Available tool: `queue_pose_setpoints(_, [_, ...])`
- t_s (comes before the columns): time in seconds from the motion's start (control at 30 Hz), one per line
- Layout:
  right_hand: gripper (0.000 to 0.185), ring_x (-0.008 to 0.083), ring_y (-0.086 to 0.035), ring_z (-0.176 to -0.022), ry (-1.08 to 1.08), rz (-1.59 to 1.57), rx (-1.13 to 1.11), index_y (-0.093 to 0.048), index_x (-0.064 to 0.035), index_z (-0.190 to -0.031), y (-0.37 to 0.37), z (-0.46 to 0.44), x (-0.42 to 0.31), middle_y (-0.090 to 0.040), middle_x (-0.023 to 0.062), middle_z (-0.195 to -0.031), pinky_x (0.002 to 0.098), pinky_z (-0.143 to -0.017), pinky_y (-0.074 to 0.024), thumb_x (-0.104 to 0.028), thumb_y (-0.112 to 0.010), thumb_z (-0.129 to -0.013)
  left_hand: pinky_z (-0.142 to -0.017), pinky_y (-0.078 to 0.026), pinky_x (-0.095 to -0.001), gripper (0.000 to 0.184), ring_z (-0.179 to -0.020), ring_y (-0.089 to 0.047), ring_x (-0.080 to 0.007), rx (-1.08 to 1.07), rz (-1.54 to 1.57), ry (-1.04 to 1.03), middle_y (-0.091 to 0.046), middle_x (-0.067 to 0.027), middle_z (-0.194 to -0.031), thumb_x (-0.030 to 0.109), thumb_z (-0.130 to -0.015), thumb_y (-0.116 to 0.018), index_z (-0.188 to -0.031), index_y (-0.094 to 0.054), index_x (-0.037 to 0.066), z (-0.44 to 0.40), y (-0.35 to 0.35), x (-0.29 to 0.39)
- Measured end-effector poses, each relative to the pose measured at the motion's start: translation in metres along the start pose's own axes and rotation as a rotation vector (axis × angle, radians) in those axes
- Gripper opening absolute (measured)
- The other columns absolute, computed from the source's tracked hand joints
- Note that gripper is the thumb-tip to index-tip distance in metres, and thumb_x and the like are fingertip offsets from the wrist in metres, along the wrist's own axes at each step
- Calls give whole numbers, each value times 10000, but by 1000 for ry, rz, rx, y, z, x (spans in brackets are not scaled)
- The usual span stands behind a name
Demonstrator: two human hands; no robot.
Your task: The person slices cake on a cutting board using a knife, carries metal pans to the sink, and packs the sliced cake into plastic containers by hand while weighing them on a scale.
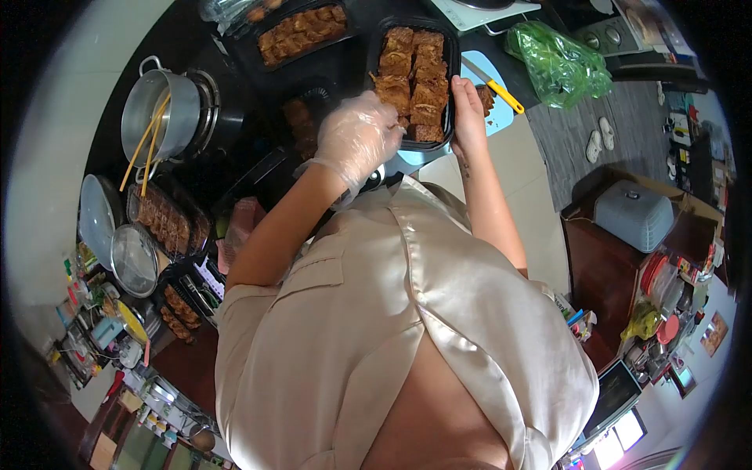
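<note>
A black plastic tray (452,47) holds two rows of browned, sauce-coated food pieces (394,66). My right hand (468,113), bare, grips the tray's right side near its lower corner. Over the tray's lower left corner is my left hand (360,129) in a clear plastic glove. Its fingers are curled together at the lowest food pieces, and what they pinch is hidden. Under and beside the tray lies a light blue cutting board (501,70), with a yellow-handled knife (501,92) and some brown food on it.
A second filled tray (304,35) stands at the back. To the left, a pot (160,106) with long chopsticks (146,142) sits by a burner, near a glass lid (135,260) and another food tray (168,223). A green plastic bag (558,66) lies at right.
</note>
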State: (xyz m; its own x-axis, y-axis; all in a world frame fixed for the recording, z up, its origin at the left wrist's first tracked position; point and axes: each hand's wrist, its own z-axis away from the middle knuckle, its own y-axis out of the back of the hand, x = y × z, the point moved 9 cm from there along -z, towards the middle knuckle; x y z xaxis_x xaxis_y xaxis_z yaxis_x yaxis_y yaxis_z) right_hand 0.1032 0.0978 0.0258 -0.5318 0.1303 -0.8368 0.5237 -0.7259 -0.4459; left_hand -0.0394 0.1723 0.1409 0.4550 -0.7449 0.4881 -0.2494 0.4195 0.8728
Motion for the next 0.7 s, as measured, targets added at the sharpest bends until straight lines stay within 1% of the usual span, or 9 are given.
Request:
queue_pose_setpoints(0.03, [204, 49, -482, -672, 4, -4, 7, -505, -89, -848, 1, 1, 1, -541, -29, -769, 199, -622, -408, -256, -477, -963, -673, -477, -414, 154, -763, -588, -333, -1, 0, -2, -596, -129, -770, 209, -746, -665, -716, -601, 72, 1, -1, -2])
queue_pose_setpoints(0.1, [206, 49, -478, -672, 9, -9, 16, -504, -87, -848, 6, 0, 4, -536, -29, -764, 199, -627, -406, -255, -473, -964, -682, -476, -417, 131, -781, -593, -327, 36, 117, -143, -605, -115, -795, 182, -758, -651, -746, -586, 69, 5, -1, 5])
queue_pose_setpoints(0.2, [188, 62, -526, -731, 53, 50, -37, -511, -83, -879, 8, -3, 2, -568, -10, -820, 217, -675, -448, -245, -465, -964, -697, -476, -419, 122, -804, -596, -331, -56, 171, -52, -613, -101, -829, 176, -770, -643, -814, -588, 76, 7, -9, -1])
queue_pose_setpoints(0.27, [208, 40, -449, -682, 12, 62, -3, -502, -89, -838, 8, 0, 1, -521, -35, -761, 204, -641, -391, -251, -469, -966, -704, -476, -420, 132, -809, -595, -337, -85, 205, -24, -614, -112, -840, 186, -779, -637, -841, -591, 78, 5, -12, -5])
queue_pose_setpoints(0.3, [208, 40, -449, -682, 13, 61, -3, -502, -89, -838, 7, 0, 2, -521, -35, -761, 204, -641, -391, -251, -469, -966, -711, -477, -421, 145, -815, -594, -343, -113, 240, 5, -615, -123, -852, 195, -788, -631, -867, -593, 79, 5, -15, -8])
queue_pose_setpoints(0.4, [207, 38, -445, -692, 22, 49, 2, -500, -89, -841, 7, 0, 4, -518, -38, -768, 204, -648, -389, -252, -471, -966, -723, -477, -420, 172, -813, -592, -351, -74, 80, -44, -609, -149, -843, 214, -801, -617, -898, -592, 74, 5, -16, -2])
queue_pose_setpoints(0.5, [207, 40, -444, -699, 21, 82, 3, -500, -89, -842, 8, 0, 7, -515, -40, -772, 204, -657, -390, -252, -471, -966, -728, -476, -424, 190, -809, -590, -354, -38, 56, -87, -603, -169, -833, 230, -807, -606, -902, -591, 66, 6, -24, -4])
queue_pose_setpoints(0.63, [209, 38, -443, -702, 21, 48, 1, -503, -90, -841, 8, 0, 10, -517, -44, -781, 202, -654, -389, -257, -475, -964, -732, -473, -421, 164, -821, -589, -350, -67, 80, -61, -604, -154, -850, 200, -798, -609, -903, -585, 77, 4, -21, -6])
queue_pose_setpoints(0.7, [211, 37, -443, -703, 20, 35, 2, -504, -91, -842, 9, 0, 10, -517, -45, -784, 199, -651, -387, -261, -477, -964, -736, -471, -416, 136, -841, -588, -344, -153, 208, -113, -604, -136, -876, 160, -787, -613, -894, -576, 85, 6, -23, 0])
